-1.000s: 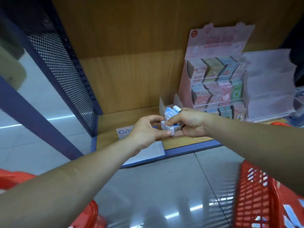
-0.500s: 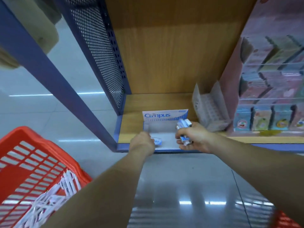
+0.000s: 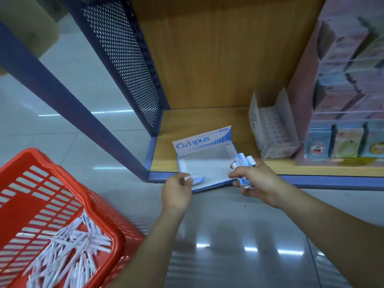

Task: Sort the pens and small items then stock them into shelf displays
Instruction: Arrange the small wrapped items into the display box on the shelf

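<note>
**Packet lined up at the tray corner**

At lower centre I see the left hand (image 3: 176,190), thumb and fingertips pinching one small flat blue-and-white packet (image 3: 197,178) by its left end. It sits at the front left corner of the open white-and-blue cardboard display tray (image 3: 199,142) on the wooden shelf (image 3: 207,117). Holding it by the end leaves the body free to lay flat, I'd say. Its long axis runs along the shelf's front edge, free end pointing right. Just right of the tray, the right hand (image 3: 257,181) curls round a bundle of matching packets (image 3: 242,163), kept close as supply.

Wooden shelf (image 3: 207,119), Campus tray (image 3: 200,141) at front edge, open carton (image 3: 272,134), pink display stand (image 3: 301,100)
</note>
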